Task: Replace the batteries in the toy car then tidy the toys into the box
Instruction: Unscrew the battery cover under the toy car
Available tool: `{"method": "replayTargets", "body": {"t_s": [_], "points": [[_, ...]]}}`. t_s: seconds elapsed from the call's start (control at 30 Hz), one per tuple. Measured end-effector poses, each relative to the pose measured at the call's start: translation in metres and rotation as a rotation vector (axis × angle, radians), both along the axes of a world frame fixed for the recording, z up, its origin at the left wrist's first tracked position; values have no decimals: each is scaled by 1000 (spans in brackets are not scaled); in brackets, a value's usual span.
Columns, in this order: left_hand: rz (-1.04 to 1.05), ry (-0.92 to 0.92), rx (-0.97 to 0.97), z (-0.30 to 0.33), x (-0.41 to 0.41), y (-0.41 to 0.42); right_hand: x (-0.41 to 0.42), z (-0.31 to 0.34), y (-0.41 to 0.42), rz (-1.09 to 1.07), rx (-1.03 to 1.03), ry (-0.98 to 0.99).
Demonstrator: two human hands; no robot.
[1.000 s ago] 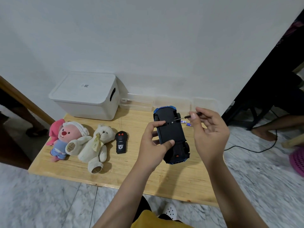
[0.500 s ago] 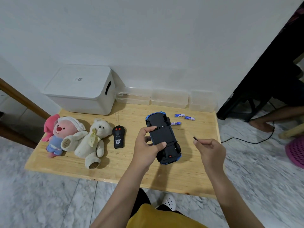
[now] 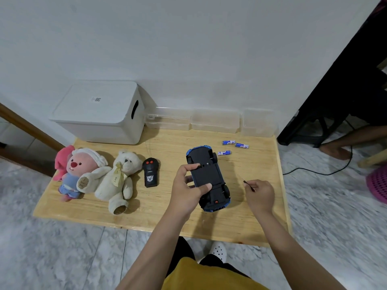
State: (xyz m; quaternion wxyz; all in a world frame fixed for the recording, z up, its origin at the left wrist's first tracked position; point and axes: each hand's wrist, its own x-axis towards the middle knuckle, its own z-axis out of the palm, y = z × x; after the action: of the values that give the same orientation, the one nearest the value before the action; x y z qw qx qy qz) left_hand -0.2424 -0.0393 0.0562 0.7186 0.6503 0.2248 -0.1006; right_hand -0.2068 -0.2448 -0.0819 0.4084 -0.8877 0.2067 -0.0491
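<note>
The blue toy car [image 3: 207, 176] lies upside down on the wooden table [image 3: 247, 218], its black underside facing up. My left hand [image 3: 186, 189] grips it across the middle, thumb on the near side. My right hand [image 3: 260, 194] is to the right of the car, apart from it, pinching a thin screwdriver [image 3: 246, 182] whose tip points up and left. Three small blue batteries [image 3: 235, 146] lie on the table behind the car. The white lidded box [image 3: 100, 113] stands at the back left, closed.
A black remote control [image 3: 150, 172], a cream teddy bear [image 3: 120, 176] and a pink plush toy [image 3: 77, 172] lie on the left of the table. Clear plastic containers [image 3: 215, 122] line the wall. Another person's foot [image 3: 335, 151] and a black cable [image 3: 318, 171] are on the right floor.
My right hand has drawn the screwdriver away from the car's underside, down and to the right. My left hand has lowered the car toward the table.
</note>
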Motion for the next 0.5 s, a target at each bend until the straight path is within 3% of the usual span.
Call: {"method": "replayTargets", "body": {"t_s": [0.17,0.23,0.37,0.5], "points": [[-34,-12,7,-1,1,0,1,-3,-3,0,-11,35],[-56,-24,14,-1,2,1,0,11,0,-23,79,29],[-128,-69,31,1,6,2,-4,74,21,0,328,-182],[-165,-109,42,-3,8,-1,-12,117,37,266,414,-369]]}}
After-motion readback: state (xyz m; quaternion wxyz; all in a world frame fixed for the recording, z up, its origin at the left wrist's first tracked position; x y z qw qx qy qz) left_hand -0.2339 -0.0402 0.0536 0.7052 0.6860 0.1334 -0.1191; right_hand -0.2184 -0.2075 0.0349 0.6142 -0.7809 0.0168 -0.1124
